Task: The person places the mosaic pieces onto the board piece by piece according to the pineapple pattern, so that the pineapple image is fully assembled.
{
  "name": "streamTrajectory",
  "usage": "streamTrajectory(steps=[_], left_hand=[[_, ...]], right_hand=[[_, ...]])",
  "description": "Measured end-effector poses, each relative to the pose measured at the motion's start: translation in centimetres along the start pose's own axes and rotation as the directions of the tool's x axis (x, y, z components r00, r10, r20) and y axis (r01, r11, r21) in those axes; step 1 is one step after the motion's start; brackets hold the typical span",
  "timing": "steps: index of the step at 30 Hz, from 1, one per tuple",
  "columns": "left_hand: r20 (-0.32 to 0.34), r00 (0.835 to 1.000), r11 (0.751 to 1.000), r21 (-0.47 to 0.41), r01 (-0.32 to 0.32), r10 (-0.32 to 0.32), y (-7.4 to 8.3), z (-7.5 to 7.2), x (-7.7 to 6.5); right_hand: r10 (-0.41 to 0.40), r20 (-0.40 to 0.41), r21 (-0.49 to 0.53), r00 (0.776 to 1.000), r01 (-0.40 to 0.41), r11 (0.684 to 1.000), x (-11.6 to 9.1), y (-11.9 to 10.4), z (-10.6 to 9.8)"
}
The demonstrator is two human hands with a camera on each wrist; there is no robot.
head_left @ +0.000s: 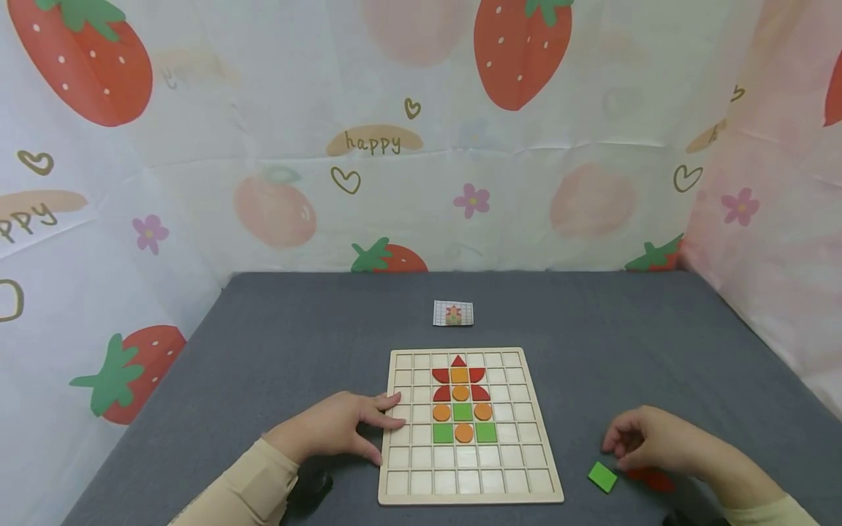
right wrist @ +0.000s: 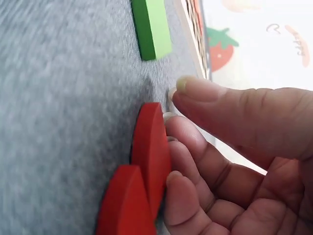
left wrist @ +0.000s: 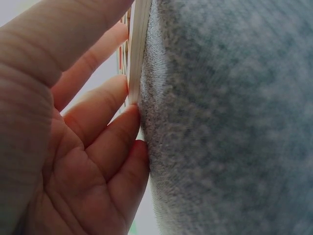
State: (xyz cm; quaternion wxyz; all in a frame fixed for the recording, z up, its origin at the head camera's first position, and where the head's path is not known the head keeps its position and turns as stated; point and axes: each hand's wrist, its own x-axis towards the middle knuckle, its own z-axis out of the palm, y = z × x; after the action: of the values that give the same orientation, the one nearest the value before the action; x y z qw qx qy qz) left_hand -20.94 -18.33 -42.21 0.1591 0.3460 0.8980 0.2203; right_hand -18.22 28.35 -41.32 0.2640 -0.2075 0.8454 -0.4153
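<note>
My left hand (head_left: 338,424) rests against the left edge of a wooden grid board (head_left: 412,482), fingers on its rim and thumb beside it. In the left wrist view the fingertips (left wrist: 120,85) touch the board's side. On the board lie a red triangle (head_left: 458,361), an orange square (head_left: 459,375), red curved pieces, orange discs and green squares. To the right, my right hand (head_left: 671,442) hovers low over the cloth with loosely bent fingers, the thumb apart. Below it lie red curved pieces (right wrist: 148,147), close to the fingertips. A loose green square (head_left: 602,477) lies just left of them.
Behind the board lies a small pattern card (head_left: 453,313) with a printed design. Grey cloth (head_left: 316,329) covers the table. A curtain (head_left: 513,168) printed with strawberries hangs along the back and sides.
</note>
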Motion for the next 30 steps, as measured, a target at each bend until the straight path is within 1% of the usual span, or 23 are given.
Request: streamTrajectory(steps=[7, 10, 12, 14, 18, 22, 30], left_hand=[[0.003, 1.000, 1.000, -0.005, 0.003, -0.003, -0.1, 0.1, 0.1], [0.005, 1.000, 1.000, -0.005, 0.006, -0.006, 0.0, 0.0, 0.1], [0.006, 1.000, 1.000, -0.003, 0.008, -0.008, 0.0, 0.0, 0.0], [0.006, 1.000, 1.000, -0.001, 0.007, -0.007, 0.1, 0.0, 0.0], [0.005, 1.000, 1.000, 0.005, 0.001, -0.001, 0.1, 0.0, 0.0], [-0.001, 1.000, 1.000, 0.012, -0.005, 0.005, 0.1, 0.0, 0.0], [0.007, 1.000, 1.000, -0.005, 0.008, -0.008, 0.1, -0.1, 0.0]], right_hand=[[-0.029, -0.014, -0.126, 0.999, 0.027, 0.992, -0.7, 0.6, -0.6], [-0.041, 0.008, -0.119, 0.999, 0.041, 0.992, -1.0, 1.0, -0.8], [-0.036, 0.026, -0.096, 0.999, 0.038, 0.995, -1.0, 1.1, -0.9], [-0.022, 0.047, -0.068, 0.999, 0.025, 0.997, -1.1, 1.2, -1.0], [0.019, 0.069, -0.053, 0.997, -0.015, 0.998, -1.1, 1.1, -1.1], [0.031, 0.068, -0.075, 0.997, -0.026, 0.997, -1.1, 0.8, -1.1], [0.044, 0.019, -0.148, 0.999, -0.041, 0.988, -1.0, 0.3, -0.9]])
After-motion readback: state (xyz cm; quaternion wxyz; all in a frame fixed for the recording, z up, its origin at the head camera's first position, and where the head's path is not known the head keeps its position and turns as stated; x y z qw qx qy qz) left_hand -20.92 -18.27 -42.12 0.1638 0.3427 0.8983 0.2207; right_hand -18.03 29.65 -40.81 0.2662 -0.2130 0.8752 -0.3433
